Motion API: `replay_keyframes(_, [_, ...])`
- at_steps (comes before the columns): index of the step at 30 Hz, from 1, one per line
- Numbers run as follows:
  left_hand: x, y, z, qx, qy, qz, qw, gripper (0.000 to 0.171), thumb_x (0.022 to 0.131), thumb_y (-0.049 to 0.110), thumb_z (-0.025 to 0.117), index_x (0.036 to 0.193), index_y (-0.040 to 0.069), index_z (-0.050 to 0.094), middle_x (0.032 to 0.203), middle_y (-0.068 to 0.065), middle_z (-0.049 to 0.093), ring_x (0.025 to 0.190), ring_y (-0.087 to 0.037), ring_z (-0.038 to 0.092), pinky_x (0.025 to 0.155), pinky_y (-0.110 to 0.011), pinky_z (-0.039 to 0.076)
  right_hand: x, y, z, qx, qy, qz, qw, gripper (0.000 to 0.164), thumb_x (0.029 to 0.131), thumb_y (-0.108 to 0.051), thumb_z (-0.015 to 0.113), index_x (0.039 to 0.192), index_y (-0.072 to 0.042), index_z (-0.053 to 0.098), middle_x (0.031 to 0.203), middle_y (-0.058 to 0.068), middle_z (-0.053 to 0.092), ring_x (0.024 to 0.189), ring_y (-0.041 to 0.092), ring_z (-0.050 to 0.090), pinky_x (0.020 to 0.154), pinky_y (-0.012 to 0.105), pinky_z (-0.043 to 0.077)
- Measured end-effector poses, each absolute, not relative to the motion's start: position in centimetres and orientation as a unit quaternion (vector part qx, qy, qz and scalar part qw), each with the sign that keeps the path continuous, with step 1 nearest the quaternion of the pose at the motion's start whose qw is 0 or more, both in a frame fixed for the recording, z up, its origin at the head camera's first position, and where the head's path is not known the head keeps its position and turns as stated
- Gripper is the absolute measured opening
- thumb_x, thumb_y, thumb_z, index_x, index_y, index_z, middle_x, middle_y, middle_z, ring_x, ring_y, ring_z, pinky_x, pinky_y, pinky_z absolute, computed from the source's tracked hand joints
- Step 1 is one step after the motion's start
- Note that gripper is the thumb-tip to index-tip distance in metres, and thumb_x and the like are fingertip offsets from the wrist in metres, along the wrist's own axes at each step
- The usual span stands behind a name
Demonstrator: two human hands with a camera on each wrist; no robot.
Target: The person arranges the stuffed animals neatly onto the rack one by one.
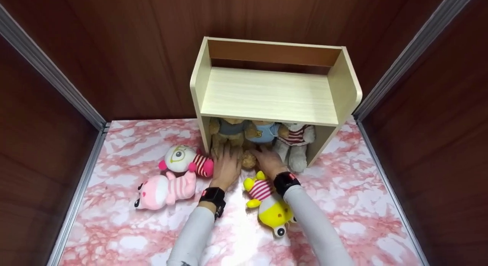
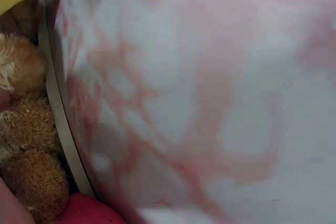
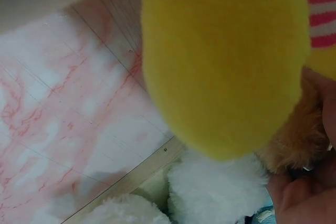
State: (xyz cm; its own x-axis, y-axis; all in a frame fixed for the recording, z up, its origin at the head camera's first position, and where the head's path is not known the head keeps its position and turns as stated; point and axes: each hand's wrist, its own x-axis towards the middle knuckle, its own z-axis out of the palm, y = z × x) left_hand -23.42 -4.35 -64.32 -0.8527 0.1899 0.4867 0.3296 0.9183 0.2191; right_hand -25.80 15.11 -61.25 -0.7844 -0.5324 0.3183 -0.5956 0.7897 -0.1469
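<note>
6 plush toys (image 1: 272, 212), 1 shelf unit (image 1: 268, 94), 2 hands (image 1: 227, 167), 2 wrist devices (image 1: 213, 198)

A pink-and-white marbled surface (image 1: 366, 220) is supporting a pale wooden shelf unit (image 1: 268, 94); a pink plush toy (image 1: 156, 191) and a white-and-magenta toy (image 1: 185, 162) are lying at left, a yellow-and-white toy (image 1: 271, 209) in front.

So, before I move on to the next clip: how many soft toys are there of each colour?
Brown: 2 (grey-shirted bear, blue-shirted bear)
White: 1 (furry striped-shirt toy)
White with hot pink: 1 (round-headed toy)
Pink: 1 (light-pink toy)
Yellow: 1 (yellow toy)
Total: 6
</note>
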Motion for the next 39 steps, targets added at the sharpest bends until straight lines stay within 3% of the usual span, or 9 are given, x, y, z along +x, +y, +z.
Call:
replay_keyframes(4, [-21.3,-4.7,-64.5,-0.142,-0.955,-0.158,0.207,0.048,0.097,0.029,0.069,0.140,0.010,0.063,0.155,-0.027,0.043,0.148,-0.048,0.032,0.114,-0.076,0.024,-25.8,15.1,-60.8,0.310,-0.936,0.126,0.112,0.036,0.095,-0.009,0.074,0.130,-0.008,0.068,0.126,0.031,0.061,0.100,0.051,0.063,0.079,0.060,0.058])
replay_keyframes(9, [-18.7,-4.8,-64.9,-0.170,-0.940,-0.197,0.221,0.035,0.096,0.019,0.072,0.128,0.007,0.069,0.148,-0.030,0.048,0.145,-0.052,0.035,0.116,-0.074,0.023,-25.5,15.3,-59.9,0.307,-0.939,0.135,0.076,0.039,0.094,-0.012,0.076,0.133,-0.009,0.068,0.126,0.029,0.063,0.103,0.048,0.064,0.082,0.060,0.057])
replay_keyframes(14, [-17.5,-3.8,-64.6,-0.194,-0.918,-0.277,0.205,0.033,0.097,0.011,0.068,0.129,0.003,0.069,0.144,-0.030,0.051,0.142,-0.053,0.038,0.117,-0.069,0.027,-24.9,16.5,-58.5,0.305,-0.940,0.154,0.026,0.040,0.099,-0.015,0.071,0.139,-0.008,0.065,0.132,0.025,0.064,0.117,0.043,0.062,0.092,0.056,0.056])
replay_keyframes(19, [-16.6,-3.3,-64.3,-0.187,-0.900,-0.342,0.194,0.030,0.097,0.008,0.067,0.126,0.000,0.071,0.140,-0.027,0.057,0.138,-0.049,0.046,0.117,-0.058,0.037,-23.5,17.2,-57.6,0.324,-0.928,0.185,0.017,0.044,0.099,-0.012,0.070,0.141,-0.006,0.063,0.138,0.023,0.061,0.121,0.041,0.062,0.100,0.053,0.053])
replay_keyframes(25, [-16.1,-2.8,-63.8,-0.187,-0.895,-0.375,0.154,0.027,0.102,0.015,0.064,0.124,0.002,0.071,0.136,-0.021,0.061,0.131,-0.039,0.055,0.114,-0.050,0.043,-21.1,19.2,-56.8,0.316,-0.922,0.220,0.032,0.040,0.100,-0.013,0.069,0.139,-0.007,0.065,0.143,0.020,0.059,0.126,0.039,0.060,0.103,0.054,0.052])
replay_keyframes(29, [-15.8,-2.9,-63.5,-0.183,-0.904,-0.374,0.099,0.033,0.105,0.023,0.059,0.128,0.002,0.069,0.137,-0.021,0.062,0.129,-0.037,0.057,0.112,-0.051,0.044,-19.2,21.6,-56.4,0.287,-0.932,0.221,0.036,0.036,0.100,-0.016,0.069,0.134,-0.005,0.067,0.143,0.022,0.059,0.129,0.039,0.058,0.106,0.053,0.050])
replay_keyframes(34, [-15.6,-3.2,-63.4,-0.156,-0.912,-0.379,0.030,0.039,0.103,0.029,0.064,0.134,0.005,0.066,0.141,-0.021,0.060,0.132,-0.039,0.055,0.113,-0.052,0.043,-17.2,24.4,-56.5,0.258,-0.940,0.221,0.034,0.039,0.101,-0.015,0.068,0.138,-0.006,0.065,0.145,0.025,0.056,0.132,0.042,0.055,0.108,0.056,0.047])
replay_keyframes(39, [-15.3,-3.3,-63.3,-0.144,-0.911,-0.386,0.014,0.039,0.100,0.033,0.068,0.129,0.007,0.068,0.133,-0.013,0.066,0.125,-0.034,0.061,0.108,-0.049,0.048,-15.6,26.3,-57.2,0.237,-0.946,0.220,0.042,0.037,0.101,-0.016,0.068,0.135,-0.003,0.066,0.142,0.024,0.058,0.129,0.043,0.057,0.107,0.057,0.048])
